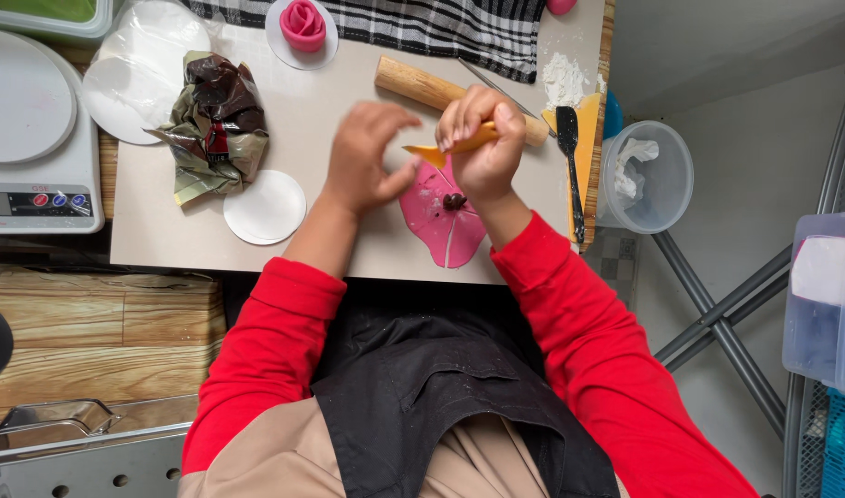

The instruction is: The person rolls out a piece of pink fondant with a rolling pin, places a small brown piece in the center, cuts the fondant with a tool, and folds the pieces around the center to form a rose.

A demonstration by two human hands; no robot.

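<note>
Black apron (441, 406) and red sleeves (589, 323) fill the near edge. Beyond them, on the pale board (164, 240), lies a flat pink fondant sheet (446, 221), roughly petal-shaped, dusted white, slit by a pale line, with a small dark lump at its middle. Right hand (485, 138) grips an orange modelling tool (441, 148) above the sheet; left hand (372, 157), blurred, hovers beside with fingers loosely curled, holding nothing visible

Bright, even daylight, soft shadows; left hand (367, 157) slightly motion-blurred, the rest sharp, mild wide-angle stretch at edges
</note>
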